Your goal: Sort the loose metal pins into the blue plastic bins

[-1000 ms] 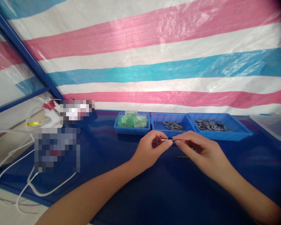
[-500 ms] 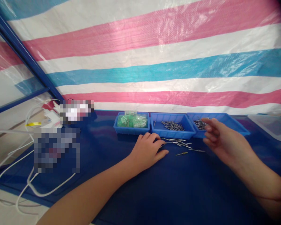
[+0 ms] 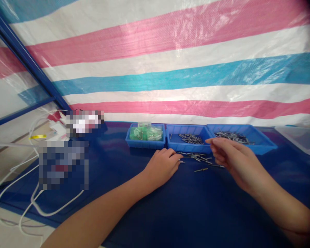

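Observation:
My left hand (image 3: pixel 164 165) lies palm down on the blue tabletop, its fingertips bunched on a thin metal pin (image 3: pixel 182 161) at the edge of a scatter of loose pins (image 3: pixel 196 157). My right hand (image 3: pixel 231 156) hovers just above that scatter, in front of the middle blue bin (image 3: pixel 174 132) and the right blue bin (image 3: pixel 265 147), both holding metal pins. Its fingers are curled with thumb and fingertips close together; what they hold, if anything, I cannot make out. One short pin with a yellowish tip (image 3: pixel 200 169) lies apart, between my hands.
A third blue bin (image 3: pixel 144 144) with green plastic parts stands left of the other two. White cables (image 3: pixel 41 206) loop over the table's left end beside blurred items. A clear plastic container (image 3: pixel 299 139) sits far right. A striped tarp hangs behind.
One second ago both hands held a pin between them. The right hand then reached to the right bin and has come back left; the left hand dropped to the table and curled its fingers.

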Demonstrator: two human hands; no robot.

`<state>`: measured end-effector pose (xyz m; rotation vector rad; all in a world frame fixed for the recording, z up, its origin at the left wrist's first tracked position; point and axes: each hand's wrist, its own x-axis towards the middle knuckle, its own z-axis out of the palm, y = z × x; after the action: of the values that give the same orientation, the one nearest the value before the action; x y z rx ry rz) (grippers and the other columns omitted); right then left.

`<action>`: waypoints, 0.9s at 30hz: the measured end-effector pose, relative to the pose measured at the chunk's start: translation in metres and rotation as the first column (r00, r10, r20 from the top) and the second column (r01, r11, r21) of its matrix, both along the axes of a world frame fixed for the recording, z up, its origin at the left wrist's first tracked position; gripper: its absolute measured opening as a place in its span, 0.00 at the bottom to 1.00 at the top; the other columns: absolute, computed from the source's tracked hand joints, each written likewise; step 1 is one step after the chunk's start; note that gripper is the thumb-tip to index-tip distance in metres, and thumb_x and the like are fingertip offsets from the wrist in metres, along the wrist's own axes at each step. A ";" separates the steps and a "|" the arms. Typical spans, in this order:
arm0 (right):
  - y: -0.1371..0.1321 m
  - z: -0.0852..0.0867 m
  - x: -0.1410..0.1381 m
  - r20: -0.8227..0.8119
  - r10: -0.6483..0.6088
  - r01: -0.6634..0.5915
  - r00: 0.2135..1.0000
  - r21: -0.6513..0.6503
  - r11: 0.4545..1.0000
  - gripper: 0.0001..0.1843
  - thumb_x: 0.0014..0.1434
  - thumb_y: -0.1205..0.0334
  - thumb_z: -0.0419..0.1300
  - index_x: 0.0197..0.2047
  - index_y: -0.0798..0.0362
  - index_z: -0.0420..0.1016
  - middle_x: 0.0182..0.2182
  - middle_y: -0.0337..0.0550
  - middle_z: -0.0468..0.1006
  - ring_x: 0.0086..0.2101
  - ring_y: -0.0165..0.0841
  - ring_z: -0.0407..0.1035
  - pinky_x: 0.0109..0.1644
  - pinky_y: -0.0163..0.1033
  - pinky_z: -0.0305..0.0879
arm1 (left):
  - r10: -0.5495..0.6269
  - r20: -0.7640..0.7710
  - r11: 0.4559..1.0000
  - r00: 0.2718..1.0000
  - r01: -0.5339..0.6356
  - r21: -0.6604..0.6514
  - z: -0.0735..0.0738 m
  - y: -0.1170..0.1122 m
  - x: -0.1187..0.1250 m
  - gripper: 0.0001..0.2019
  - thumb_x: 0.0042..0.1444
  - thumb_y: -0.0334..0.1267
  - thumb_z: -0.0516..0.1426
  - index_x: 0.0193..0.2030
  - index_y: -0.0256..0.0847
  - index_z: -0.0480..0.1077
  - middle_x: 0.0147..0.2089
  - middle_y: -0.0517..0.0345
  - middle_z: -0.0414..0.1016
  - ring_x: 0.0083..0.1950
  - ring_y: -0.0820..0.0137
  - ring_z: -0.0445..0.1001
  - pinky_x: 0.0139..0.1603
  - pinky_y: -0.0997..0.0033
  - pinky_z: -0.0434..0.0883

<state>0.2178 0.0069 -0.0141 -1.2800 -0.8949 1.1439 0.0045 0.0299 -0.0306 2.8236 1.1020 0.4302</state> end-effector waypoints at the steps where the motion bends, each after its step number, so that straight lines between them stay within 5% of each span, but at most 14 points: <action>1: 0.000 0.000 -0.001 0.025 0.005 -0.005 1.000 0.006 1.000 0.12 0.53 0.52 0.63 0.36 0.52 0.77 0.24 0.36 0.64 0.20 0.22 0.53 0.19 0.29 0.49 | -0.003 -0.004 1.000 1.000 0.003 0.002 0.000 0.000 0.000 0.12 0.64 0.37 0.49 0.50 0.41 0.71 0.45 0.55 0.72 0.43 0.66 0.69 0.43 0.66 0.64; 8: -0.003 -0.002 -0.004 0.181 0.029 -0.031 0.983 0.013 0.999 0.15 0.54 0.50 0.61 0.38 0.53 0.77 0.24 0.37 0.65 0.21 0.23 0.54 0.20 0.30 0.50 | -0.001 -0.014 1.000 1.000 0.001 0.029 0.002 -0.001 -0.001 0.14 0.66 0.37 0.47 0.46 0.41 0.72 0.43 0.54 0.73 0.42 0.67 0.69 0.42 0.66 0.64; 12: -0.003 -0.003 -0.005 0.402 0.066 -0.088 0.913 0.036 0.995 0.16 0.54 0.48 0.60 0.37 0.51 0.78 0.26 0.39 0.70 0.24 0.28 0.61 0.24 0.33 0.57 | 0.027 0.071 0.999 0.997 -0.028 0.017 0.004 0.000 -0.001 0.13 0.66 0.37 0.47 0.45 0.41 0.72 0.44 0.54 0.74 0.43 0.66 0.70 0.44 0.65 0.64; 17: -0.005 -0.007 -0.012 0.635 0.134 -0.253 0.760 0.100 0.962 0.16 0.53 0.50 0.61 0.41 0.50 0.76 0.27 0.40 0.76 0.26 0.33 0.67 0.29 0.38 0.63 | 0.038 0.381 0.990 0.924 0.016 -0.139 0.005 0.000 0.001 0.11 0.65 0.36 0.48 0.44 0.39 0.71 0.46 0.54 0.76 0.46 0.68 0.72 0.50 0.68 0.67; 27: -0.011 -0.011 -0.017 0.672 0.209 -0.373 0.710 0.107 0.922 0.12 0.56 0.51 0.59 0.38 0.49 0.76 0.32 0.42 0.78 0.31 0.36 0.71 0.36 0.42 0.68 | 0.219 0.622 0.898 0.752 0.094 -0.430 0.007 -0.008 0.008 0.08 0.58 0.38 0.58 0.41 0.38 0.73 0.41 0.56 0.77 0.40 0.70 0.74 0.42 0.73 0.69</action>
<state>0.2003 -0.0037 -0.0252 -1.3832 -1.7637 0.7750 0.0122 0.0224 -0.0236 1.9738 0.9671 0.9563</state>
